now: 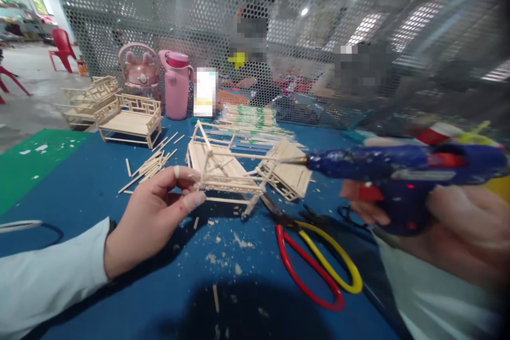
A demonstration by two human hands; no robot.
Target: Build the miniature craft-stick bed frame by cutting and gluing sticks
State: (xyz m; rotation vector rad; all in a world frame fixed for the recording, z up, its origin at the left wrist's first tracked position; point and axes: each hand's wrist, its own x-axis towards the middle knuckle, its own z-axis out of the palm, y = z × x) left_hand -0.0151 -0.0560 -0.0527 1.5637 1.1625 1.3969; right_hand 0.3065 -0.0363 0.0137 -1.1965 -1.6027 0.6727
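Left hand (153, 218) pinches stick frame (228, 187), right hand (466, 218) grips glue gun (402, 162), label blurred; cutters (291, 221) lie between, pink bottle (176, 91) near far edge of worktop (175, 281).

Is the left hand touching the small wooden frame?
Touching. The head view shows it plainly: the left hand pinches the near-left corner of the frame, with no gap.

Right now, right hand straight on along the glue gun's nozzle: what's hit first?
Likely the wooden frame in the left hand: the glue gun in the right hand points left toward it. Depth is unclear; the nozzle may already touch.
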